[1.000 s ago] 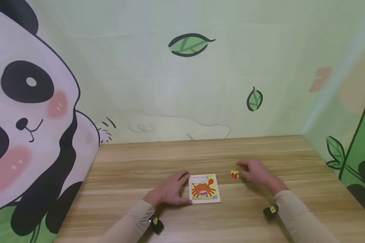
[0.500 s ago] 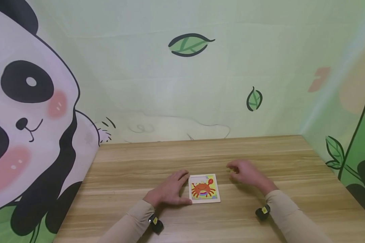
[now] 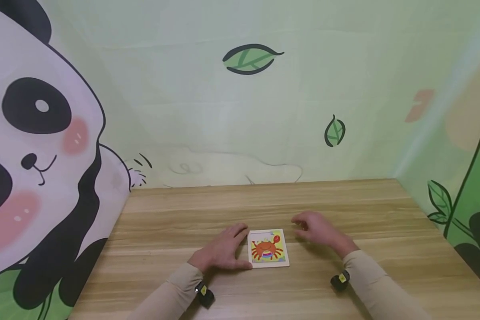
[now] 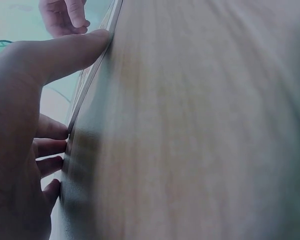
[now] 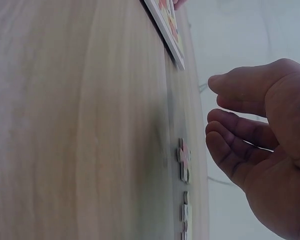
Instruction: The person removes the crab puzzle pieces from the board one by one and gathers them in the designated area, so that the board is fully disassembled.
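A square crab jigsaw puzzle (image 3: 267, 251) in a pale frame lies on the table, with a whitish patch at the top left of its picture. My left hand (image 3: 221, 250) spreads along its left side, thumb at the near corner and index finger at the far one; the left wrist view shows the thumb (image 4: 80, 56) touching the edge. To the right of the puzzle hovers my right hand (image 3: 315, 228), fingers loosely bent with nothing visible between them. Beside that hand, the right wrist view shows puzzle pieces (image 5: 184, 160) on the table, seen edge-on; the head view hides them.
The wooden table (image 3: 184, 209) reaches back to a printed wall cloth (image 3: 176, 102) with leaves and a large panda (image 3: 44, 146) on the left. A small dark camera (image 3: 339, 281) sits on each wrist.
My right hand has moved left toward the puzzle. The red and yellow piece seen beside its fingertips a second ago is now out of sight in the head view. The left hand stays put.
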### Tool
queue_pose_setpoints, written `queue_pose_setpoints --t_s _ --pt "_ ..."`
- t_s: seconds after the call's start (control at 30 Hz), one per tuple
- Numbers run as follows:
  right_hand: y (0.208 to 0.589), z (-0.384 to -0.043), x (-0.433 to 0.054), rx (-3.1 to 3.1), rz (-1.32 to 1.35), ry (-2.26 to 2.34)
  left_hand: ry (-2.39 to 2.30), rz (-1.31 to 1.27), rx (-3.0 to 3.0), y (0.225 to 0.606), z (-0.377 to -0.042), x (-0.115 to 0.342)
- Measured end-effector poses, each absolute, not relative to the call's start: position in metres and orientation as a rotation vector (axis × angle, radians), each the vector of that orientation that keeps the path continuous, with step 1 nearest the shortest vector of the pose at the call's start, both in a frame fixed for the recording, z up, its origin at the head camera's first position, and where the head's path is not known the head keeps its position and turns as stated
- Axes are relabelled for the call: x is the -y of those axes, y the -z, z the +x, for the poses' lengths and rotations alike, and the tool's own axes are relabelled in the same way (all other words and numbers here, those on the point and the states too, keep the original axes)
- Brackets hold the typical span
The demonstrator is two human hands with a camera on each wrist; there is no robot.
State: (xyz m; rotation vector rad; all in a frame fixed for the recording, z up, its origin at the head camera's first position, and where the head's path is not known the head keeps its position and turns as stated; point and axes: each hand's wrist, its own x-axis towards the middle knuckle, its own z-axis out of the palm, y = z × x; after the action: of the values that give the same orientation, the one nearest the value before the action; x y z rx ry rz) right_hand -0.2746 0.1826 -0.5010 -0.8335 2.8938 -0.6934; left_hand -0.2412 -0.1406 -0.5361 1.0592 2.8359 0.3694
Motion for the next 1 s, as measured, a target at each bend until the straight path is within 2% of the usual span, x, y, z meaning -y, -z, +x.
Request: queue_pose_setpoints --t_s 1.0 --pt "0.506 -0.267 -0.145 -2.834 -1.001 0.679 -0.366 1.069 -2.829 0.534 -0.241 0.140"
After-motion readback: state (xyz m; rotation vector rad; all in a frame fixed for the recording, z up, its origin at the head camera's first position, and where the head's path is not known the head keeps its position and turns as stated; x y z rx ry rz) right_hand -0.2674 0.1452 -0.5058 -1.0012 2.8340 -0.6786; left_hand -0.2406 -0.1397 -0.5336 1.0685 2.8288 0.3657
